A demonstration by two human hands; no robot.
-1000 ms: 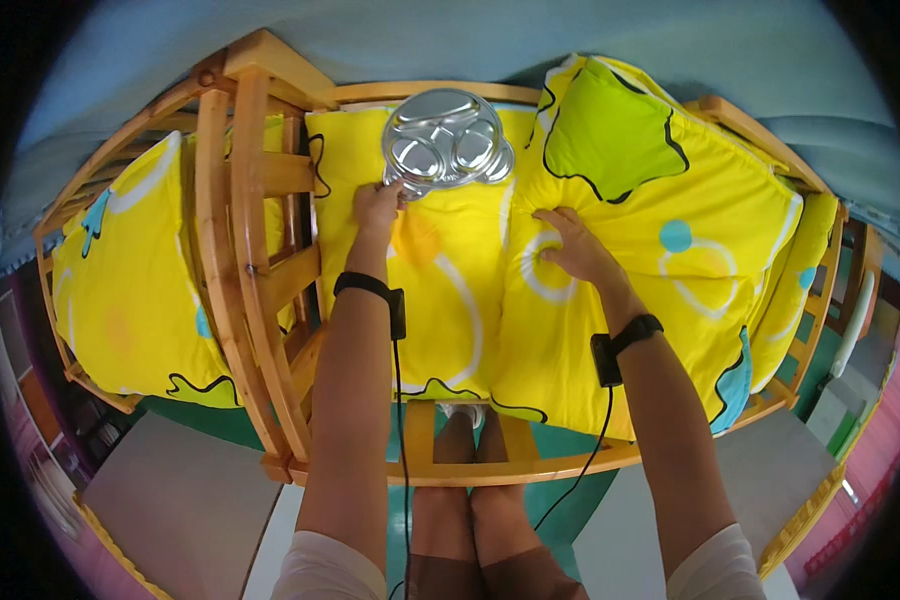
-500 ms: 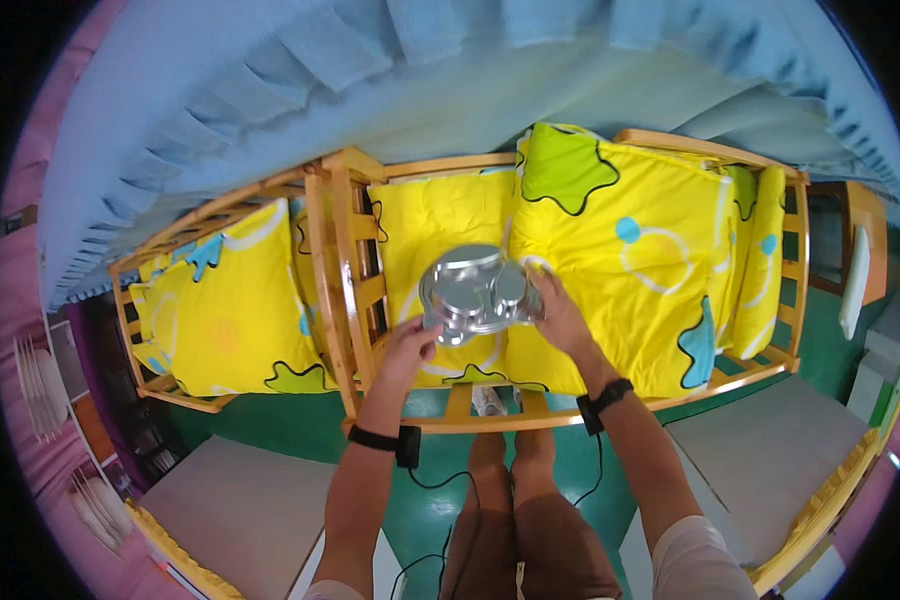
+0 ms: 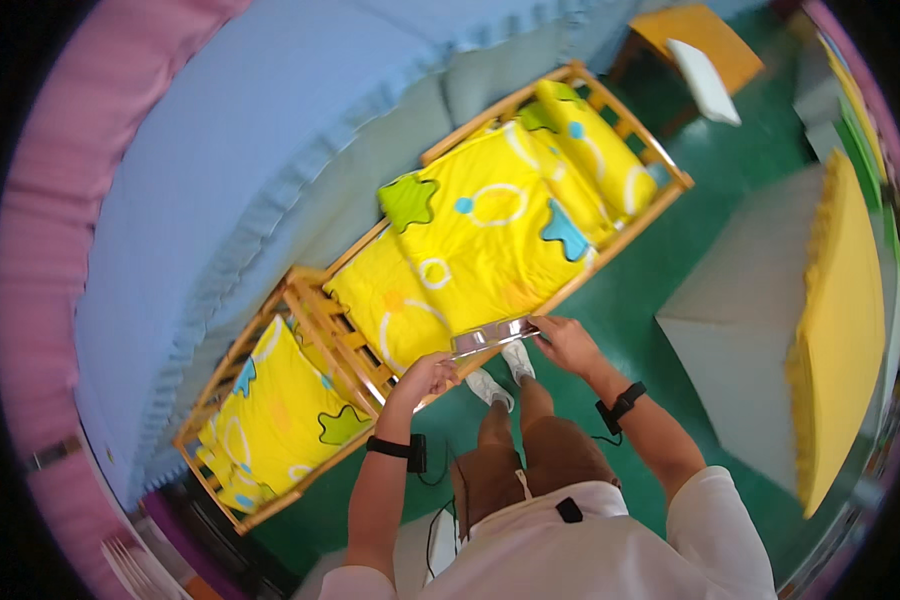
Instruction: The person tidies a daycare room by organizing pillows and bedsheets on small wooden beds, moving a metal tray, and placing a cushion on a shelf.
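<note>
A shiny metal plate with raised compartment shapes (image 3: 492, 337) is held between my two hands and now shows nearly edge-on. My left hand (image 3: 428, 378) grips its left end, and my right hand (image 3: 568, 345) grips the right end with the thumb side along the rim. Just beyond the plate lies a yellow patterned quilt (image 3: 500, 220) on a small wooden bed (image 3: 610, 255). Most of the plate's face is turned out of sight.
A second wooden bed (image 3: 210, 425) with yellow bedding adjoins at the left. Blue curtains (image 3: 230, 130) run along the far side. At the right stand a grey-covered block with yellow frill (image 3: 740, 310) and an orange table (image 3: 695, 45). The floor (image 3: 625, 375) is green.
My view has swung to the right, and the beds now slant across it. The plate has tipped from face-up to nearly edge-on, still in both hands and now over the bed's near edge.
</note>
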